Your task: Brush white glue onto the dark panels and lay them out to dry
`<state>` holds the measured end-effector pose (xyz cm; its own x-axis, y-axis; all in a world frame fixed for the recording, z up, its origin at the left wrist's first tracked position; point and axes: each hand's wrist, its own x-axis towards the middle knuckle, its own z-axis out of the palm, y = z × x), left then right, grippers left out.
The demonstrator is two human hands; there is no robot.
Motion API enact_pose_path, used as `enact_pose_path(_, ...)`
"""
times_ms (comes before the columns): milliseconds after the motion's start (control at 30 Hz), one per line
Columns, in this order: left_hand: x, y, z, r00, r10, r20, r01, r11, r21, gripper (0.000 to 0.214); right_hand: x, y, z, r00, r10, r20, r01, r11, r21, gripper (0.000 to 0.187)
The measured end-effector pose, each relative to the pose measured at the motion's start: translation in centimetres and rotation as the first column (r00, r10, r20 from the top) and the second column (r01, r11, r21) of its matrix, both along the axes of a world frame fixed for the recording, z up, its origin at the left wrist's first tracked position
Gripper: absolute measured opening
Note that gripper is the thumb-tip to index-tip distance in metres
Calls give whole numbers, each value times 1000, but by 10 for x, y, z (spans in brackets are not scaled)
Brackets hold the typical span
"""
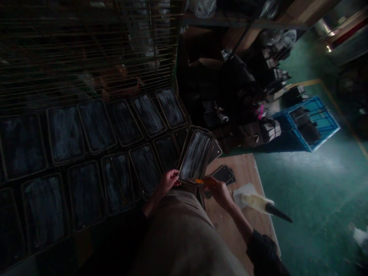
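A dark rectangular panel [197, 153] with rounded corners and a pale rim lies tilted in front of me, its face streaked with whitish smears. My left hand [169, 180] pinches its near-left corner between thumb and fingers. Over the near-right edge, my right hand [217, 188] is closed round a small orange tool [199, 181], whose tip touches the panel's near end. Its exact kind is too dim to tell. Beneath this panel more panels show, fanned out at the right. Other dark panels [222, 175] lie on the wooden board [241, 163] beyond my right hand.
Rows of similar smeared panels [96, 124] spread out to the left, below a wire rack [115, 50]. A whitish bottle with a black nozzle [255, 201] lies on the board. A blue crate [324, 130] stands on the green floor, near piles of dark parts.
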<state>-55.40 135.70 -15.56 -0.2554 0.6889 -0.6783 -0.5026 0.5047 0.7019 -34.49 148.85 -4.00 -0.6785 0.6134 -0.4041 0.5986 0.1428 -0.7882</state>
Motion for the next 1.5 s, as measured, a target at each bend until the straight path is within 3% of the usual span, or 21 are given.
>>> enact_pose_path(167,1,1,2,1000,14,-4,-14,1000,13,34,-3,38,10,992,-128,-11,127,960,250,31)
enact_pose_path(233,1,2,3,1000,7,-7,-7,1000,7,35,-5,34,14,995,-101,-11,101,970,222,31)
enact_pose_path(333,2,3,3,1000,-20,-7,20,1000,18,34,-5,24,13,999,45,-21,-43,993,111,33)
enact_pose_path(433,3,3,0,999,-41,-34,42,998,38,36,-7,35,5,996,82,-16,-78,981,177,33)
enact_pose_path(567,4,1,-2,998,-26,-55,28,999,38,41,-24,79,-1,998,-70,-9,65,873,484,29)
enact_pose_path(633,4,1,-1,999,-13,-44,15,999,39,43,-38,96,-1,998,-33,-45,52,835,548,29)
enact_pose_path(767,5,5,4,999,-18,-33,18,1000,17,42,-58,114,-5,990,136,-26,-94,799,594,28)
enact_pose_path(833,5,7,7,999,-18,-40,18,1000,-4,40,-58,117,-8,995,98,6,-80,773,629,29)
enact_pose_path(900,4,9,12,1000,-10,-14,9,1000,-15,39,-50,117,-11,1000,-16,5,9,746,666,30)
enact_pose_path(1000,2,9,23,990,-13,144,2,997,77,41,-31,111,-14,980,-190,-62,182,719,670,31)
enact_pose_path(1100,-1,10,40,953,15,303,-68,984,165,46,-14,97,-22,935,-295,-198,355,742,568,35)
enact_pose_path(1233,-10,22,71,923,52,382,-141,967,211,47,-6,71,-45,842,-438,-316,537,736,411,39)
enact_pose_path(1333,-19,39,93,919,60,389,-188,936,299,49,-12,48,-65,858,-450,-248,513,728,456,35)
enact_pose_path(1500,-41,60,117,920,122,373,-278,874,399,41,-27,22,-92,946,-319,-49,287,759,585,36)
